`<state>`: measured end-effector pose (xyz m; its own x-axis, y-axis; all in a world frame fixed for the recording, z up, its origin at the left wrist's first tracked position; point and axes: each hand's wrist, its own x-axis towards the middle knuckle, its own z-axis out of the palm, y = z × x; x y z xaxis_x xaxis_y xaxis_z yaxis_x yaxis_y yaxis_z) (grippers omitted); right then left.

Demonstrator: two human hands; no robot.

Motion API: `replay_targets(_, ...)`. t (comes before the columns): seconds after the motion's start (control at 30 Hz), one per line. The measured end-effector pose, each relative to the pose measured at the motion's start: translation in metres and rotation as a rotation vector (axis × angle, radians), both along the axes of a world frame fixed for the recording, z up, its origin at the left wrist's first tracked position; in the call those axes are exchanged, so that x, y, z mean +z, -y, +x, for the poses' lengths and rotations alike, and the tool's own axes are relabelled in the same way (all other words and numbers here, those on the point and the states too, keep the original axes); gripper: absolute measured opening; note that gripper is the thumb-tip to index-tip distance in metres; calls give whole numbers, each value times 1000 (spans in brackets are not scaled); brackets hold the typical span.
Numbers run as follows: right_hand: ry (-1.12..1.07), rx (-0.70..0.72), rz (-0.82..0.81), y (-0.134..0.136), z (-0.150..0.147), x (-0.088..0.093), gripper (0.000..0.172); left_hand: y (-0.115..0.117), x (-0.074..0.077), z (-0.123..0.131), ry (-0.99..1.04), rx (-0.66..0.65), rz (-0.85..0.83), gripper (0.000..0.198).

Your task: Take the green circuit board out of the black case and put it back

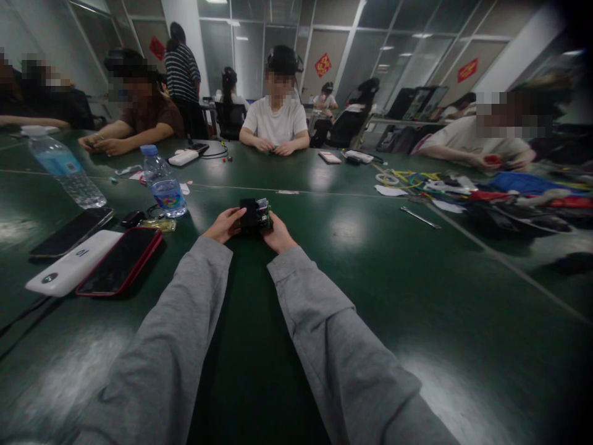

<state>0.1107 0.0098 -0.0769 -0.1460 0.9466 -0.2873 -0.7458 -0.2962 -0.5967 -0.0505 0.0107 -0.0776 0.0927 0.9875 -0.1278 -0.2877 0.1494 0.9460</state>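
Between my two hands, just above the green table point(343, 290), is a small black box-shaped device point(249, 215). Its right part looks like an exposed circuit board with components point(264, 213), too small to make out in detail. My left hand point(225, 225) is closed on the black left side, thumb on the near face. Around the right edge, by the circuit part, my right hand point(279, 234) is closed too. Fingers behind the device are hidden.
Left are two water bottles point(167, 188), a red-cased phone point(121, 262), a white power bank point(74, 262) and a dark phone point(71, 233). A wrench point(420, 217) and a pile of cables point(412, 179) lie right. Several people sit around the table.
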Motion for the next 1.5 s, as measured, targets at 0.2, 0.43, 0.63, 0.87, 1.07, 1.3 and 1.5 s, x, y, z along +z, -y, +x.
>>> replay_targets(0.2,86,-145,20,-4,-4,-5,4,3,2,2,-54,15,6,52)
replay_targets(0.43,163,-209,94,-5,-7,-12,18,2,1,1,-56,25,4,55)
replay_targets(0.63,233,-216,85,-2,-6,-10,22,3,1,0,-28,28,3,55)
replay_targets(0.87,256,-239,90,-1,-7,-9,23,6,5,0,-27,20,-18,53)
replay_targets(1.07,337,-263,140,-1,-10,-13,30,6,3,0,-14,19,-9,52)
replay_targets(1.3,419,-302,160,0,-13,-13,33,5,3,-1,-18,11,-20,51)
replay_targets(1.5,425,-308,156,2,-13,-12,34,5,3,-1,-18,4,-8,49)
